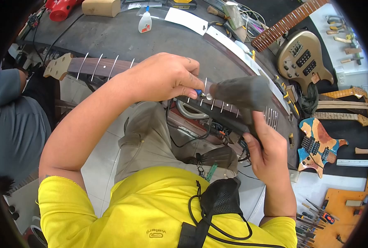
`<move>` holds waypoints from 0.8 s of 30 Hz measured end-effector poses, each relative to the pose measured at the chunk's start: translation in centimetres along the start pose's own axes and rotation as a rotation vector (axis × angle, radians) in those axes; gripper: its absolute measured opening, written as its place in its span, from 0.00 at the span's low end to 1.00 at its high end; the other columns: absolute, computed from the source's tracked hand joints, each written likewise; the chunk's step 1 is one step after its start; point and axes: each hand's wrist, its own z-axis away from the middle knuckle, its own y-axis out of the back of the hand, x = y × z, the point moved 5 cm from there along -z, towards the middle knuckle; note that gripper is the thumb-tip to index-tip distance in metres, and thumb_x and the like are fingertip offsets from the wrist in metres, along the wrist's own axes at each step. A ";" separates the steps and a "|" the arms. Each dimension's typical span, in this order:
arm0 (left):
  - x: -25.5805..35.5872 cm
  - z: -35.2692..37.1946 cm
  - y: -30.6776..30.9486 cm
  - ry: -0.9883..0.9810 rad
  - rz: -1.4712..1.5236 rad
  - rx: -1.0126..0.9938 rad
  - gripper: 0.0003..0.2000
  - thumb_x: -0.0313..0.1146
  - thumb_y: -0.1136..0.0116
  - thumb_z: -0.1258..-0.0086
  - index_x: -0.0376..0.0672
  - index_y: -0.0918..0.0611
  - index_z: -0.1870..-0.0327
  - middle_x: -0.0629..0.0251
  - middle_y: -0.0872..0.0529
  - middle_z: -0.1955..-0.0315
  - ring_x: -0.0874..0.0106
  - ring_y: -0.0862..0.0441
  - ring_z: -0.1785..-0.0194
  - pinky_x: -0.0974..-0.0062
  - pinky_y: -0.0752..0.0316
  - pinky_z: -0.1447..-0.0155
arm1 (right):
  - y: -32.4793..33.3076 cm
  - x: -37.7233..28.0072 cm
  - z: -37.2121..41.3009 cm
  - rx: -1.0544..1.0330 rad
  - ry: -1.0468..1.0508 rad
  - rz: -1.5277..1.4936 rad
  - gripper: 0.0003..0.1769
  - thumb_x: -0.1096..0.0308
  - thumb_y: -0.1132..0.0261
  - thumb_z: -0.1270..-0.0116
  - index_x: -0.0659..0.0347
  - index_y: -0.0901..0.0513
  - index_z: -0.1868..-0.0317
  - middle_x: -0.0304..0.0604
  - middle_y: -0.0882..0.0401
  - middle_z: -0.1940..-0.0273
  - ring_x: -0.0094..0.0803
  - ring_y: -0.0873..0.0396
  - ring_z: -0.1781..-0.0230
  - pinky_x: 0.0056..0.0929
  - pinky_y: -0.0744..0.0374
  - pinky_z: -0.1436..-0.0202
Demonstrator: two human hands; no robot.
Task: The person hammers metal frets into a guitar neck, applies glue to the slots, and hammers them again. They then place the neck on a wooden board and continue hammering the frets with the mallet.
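Observation:
A guitar neck with a dark fingerboard [81,66] and a pale headstock [58,67] lies along the bench's near edge. Metal frets [96,67] cross it, several sticking out past its sides. Over the middle of the neck, my left hand [171,78] is closed around a small blue-handled tool [199,92], whose shiny metal end sits over the fingerboard. My right hand [268,153] grips the handle of a dark tool with a broad head [242,91], smeared by motion. Its narrower end points left, close beside the shiny tip, and its exact kind cannot be made out.
A glue bottle [145,21] stands on the dark bench [105,35], with a wooden block [101,7] behind. Right are a gold guitar body [304,60], a fretted neck [289,24] and a blue-brown body [319,144]. Another person's grey clothing [16,124] shows left.

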 end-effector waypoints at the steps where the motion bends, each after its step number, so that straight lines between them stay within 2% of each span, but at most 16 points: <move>1: 0.0 0.0 0.1 0.024 -0.011 -0.019 0.12 0.38 0.25 0.34 0.50 0.06 0.51 0.65 0.14 0.63 0.59 0.13 0.58 0.58 0.20 0.54 | 0.4 -0.4 0.2 0.093 0.038 -0.026 0.34 0.78 0.24 0.33 0.67 0.21 0.26 0.59 0.11 0.50 0.54 0.11 0.59 0.36 0.14 0.54; 2: 0.0 0.2 -0.1 0.050 -0.019 -0.040 0.11 0.40 0.26 0.32 0.51 0.06 0.51 0.65 0.14 0.64 0.59 0.13 0.56 0.59 0.20 0.52 | 0.8 -0.8 0.5 0.182 0.073 -0.053 0.31 0.81 0.26 0.33 0.74 0.21 0.30 0.61 0.12 0.52 0.54 0.12 0.62 0.36 0.14 0.55; 5: 0.2 0.3 -0.8 0.034 0.006 -0.020 0.13 0.36 0.24 0.36 0.50 0.06 0.51 0.65 0.15 0.63 0.58 0.14 0.61 0.58 0.21 0.57 | 0.6 -0.6 1.0 0.165 0.143 -0.052 0.30 0.81 0.26 0.34 0.76 0.21 0.31 0.60 0.13 0.57 0.54 0.13 0.64 0.37 0.15 0.58; 6: 0.2 0.3 -0.8 0.029 0.004 -0.024 0.13 0.36 0.24 0.36 0.50 0.06 0.51 0.65 0.15 0.63 0.58 0.14 0.61 0.58 0.21 0.57 | 0.1 -0.6 0.4 0.102 0.158 0.005 0.32 0.81 0.26 0.34 0.75 0.21 0.29 0.59 0.14 0.59 0.54 0.14 0.64 0.38 0.15 0.59; 7: 0.2 0.3 -0.8 0.021 0.003 -0.029 0.13 0.35 0.24 0.36 0.50 0.07 0.51 0.65 0.15 0.63 0.58 0.14 0.61 0.59 0.21 0.58 | -0.3 -0.5 0.0 -0.076 0.032 0.051 0.32 0.82 0.27 0.34 0.74 0.22 0.28 0.58 0.13 0.58 0.54 0.14 0.64 0.39 0.15 0.59; 9: 0.1 0.0 -0.6 0.004 -0.004 -0.033 0.12 0.35 0.24 0.36 0.50 0.07 0.51 0.65 0.15 0.63 0.58 0.14 0.61 0.59 0.22 0.58 | -0.1 0.0 0.3 0.111 0.130 -0.007 0.34 0.81 0.27 0.33 0.73 0.23 0.26 0.57 0.15 0.61 0.53 0.15 0.67 0.39 0.16 0.61; 10: 0.1 0.0 -0.6 0.001 0.002 -0.023 0.12 0.34 0.24 0.36 0.49 0.07 0.51 0.65 0.15 0.63 0.58 0.14 0.61 0.59 0.22 0.58 | -0.1 -0.1 0.4 0.111 0.132 -0.005 0.34 0.81 0.27 0.33 0.73 0.23 0.26 0.57 0.15 0.61 0.53 0.15 0.67 0.39 0.16 0.61; 12: -0.1 0.1 -0.6 0.001 0.011 -0.017 0.13 0.34 0.23 0.37 0.49 0.07 0.51 0.65 0.15 0.63 0.58 0.14 0.61 0.59 0.22 0.58 | 0.7 -0.6 1.2 0.257 0.158 -0.065 0.34 0.81 0.28 0.33 0.73 0.24 0.26 0.56 0.16 0.62 0.52 0.16 0.68 0.39 0.17 0.62; 13: -0.2 0.0 -0.5 0.003 0.009 -0.028 0.13 0.33 0.23 0.37 0.49 0.07 0.51 0.65 0.15 0.63 0.58 0.15 0.62 0.60 0.21 0.58 | 0.6 -0.5 1.1 0.259 0.154 -0.066 0.34 0.81 0.28 0.33 0.73 0.24 0.26 0.56 0.16 0.62 0.52 0.16 0.68 0.39 0.17 0.62; 15: -0.2 -0.1 -0.5 0.000 0.006 -0.042 0.14 0.32 0.23 0.37 0.49 0.07 0.50 0.64 0.15 0.63 0.58 0.15 0.62 0.60 0.21 0.58 | -0.5 -0.2 0.6 0.071 0.157 0.022 0.32 0.81 0.28 0.33 0.73 0.22 0.28 0.56 0.16 0.61 0.52 0.15 0.67 0.39 0.17 0.62; 16: -0.2 0.0 -0.5 -0.009 0.013 -0.029 0.14 0.32 0.23 0.37 0.49 0.07 0.49 0.64 0.15 0.63 0.58 0.15 0.62 0.60 0.21 0.57 | -0.9 0.0 0.3 -0.048 0.045 0.011 0.27 0.82 0.27 0.34 0.73 0.19 0.34 0.55 0.15 0.61 0.52 0.14 0.66 0.38 0.16 0.61; 17: -0.3 -0.1 -0.5 -0.018 0.021 -0.018 0.15 0.31 0.23 0.37 0.50 0.07 0.49 0.64 0.14 0.62 0.57 0.15 0.62 0.60 0.21 0.57 | -0.9 0.0 0.4 -0.041 0.043 0.013 0.27 0.82 0.27 0.34 0.73 0.19 0.34 0.55 0.15 0.61 0.52 0.14 0.66 0.38 0.16 0.61; 19: -0.4 -0.3 -0.3 -0.005 0.021 -0.032 0.15 0.31 0.23 0.37 0.50 0.07 0.48 0.64 0.14 0.62 0.57 0.15 0.62 0.60 0.21 0.57 | 0.3 -0.5 0.5 0.179 0.148 -0.028 0.23 0.83 0.27 0.34 0.72 0.17 0.38 0.54 0.15 0.62 0.52 0.14 0.66 0.38 0.16 0.62; 21: -0.6 -0.2 -0.5 0.020 0.030 -0.047 0.15 0.31 0.23 0.37 0.50 0.07 0.48 0.64 0.14 0.63 0.57 0.15 0.62 0.60 0.21 0.57 | 0.9 -1.1 0.8 0.254 0.145 -0.100 0.22 0.84 0.28 0.35 0.71 0.16 0.39 0.55 0.14 0.62 0.51 0.14 0.66 0.38 0.16 0.62; 23: -0.6 -0.3 -0.5 -0.001 0.012 -0.028 0.14 0.31 0.23 0.36 0.49 0.07 0.48 0.64 0.14 0.63 0.58 0.14 0.62 0.60 0.21 0.57 | 0.1 -0.2 0.8 0.129 0.121 0.014 0.26 0.84 0.28 0.34 0.71 0.18 0.34 0.57 0.11 0.56 0.50 0.12 0.64 0.34 0.15 0.58; 24: -0.6 -0.3 -0.5 -0.003 0.007 -0.026 0.14 0.31 0.23 0.36 0.49 0.07 0.48 0.64 0.14 0.63 0.58 0.14 0.62 0.60 0.21 0.57 | 0.4 -0.4 0.4 0.132 0.124 0.015 0.26 0.84 0.28 0.34 0.71 0.18 0.34 0.57 0.11 0.56 0.50 0.12 0.64 0.34 0.15 0.58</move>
